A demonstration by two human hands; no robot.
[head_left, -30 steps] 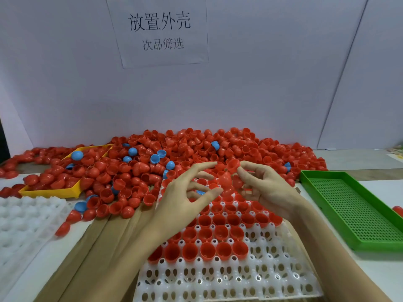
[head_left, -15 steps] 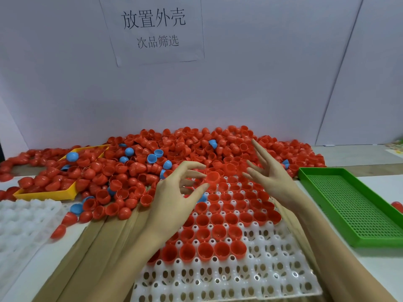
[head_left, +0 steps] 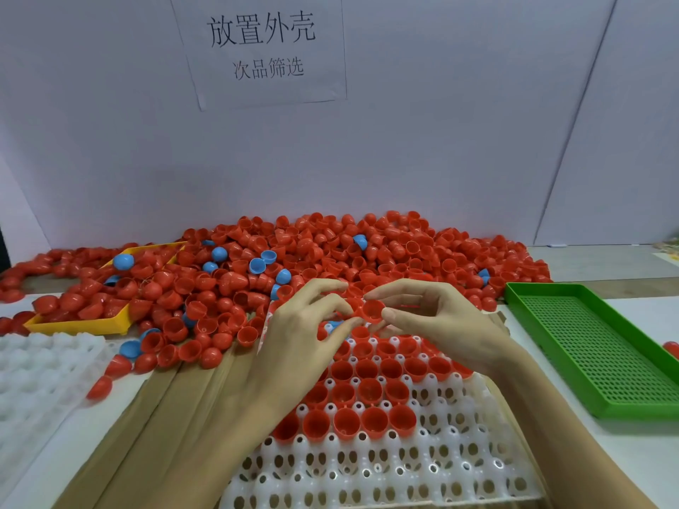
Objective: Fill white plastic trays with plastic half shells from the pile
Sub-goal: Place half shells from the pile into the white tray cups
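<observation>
Head view shows our hands meeting over the far part of the white tray [head_left: 385, 475]: our right hand [head_left: 437, 325] pinches a red half shell [head_left: 373, 311] between thumb and fingers, open side toward us, while our left hand [head_left: 305, 336] has its fingers loosely curled with the tips touching that same shell. Whether the left truly grips it we cannot tell. Beneath them, the tray's far rows hold red shells; its near rows, toward the tabletop's front edge, are bare pockets, so we judge roughly half is left. Beyond lies the pile [head_left: 330, 259], still large, reaching the back wall. A second white tray [head_left: 40, 376] at the left edge awaits filling. Half a second ago our right hand was spread and empty while the left held the shell; now the right hand holds it.
</observation>
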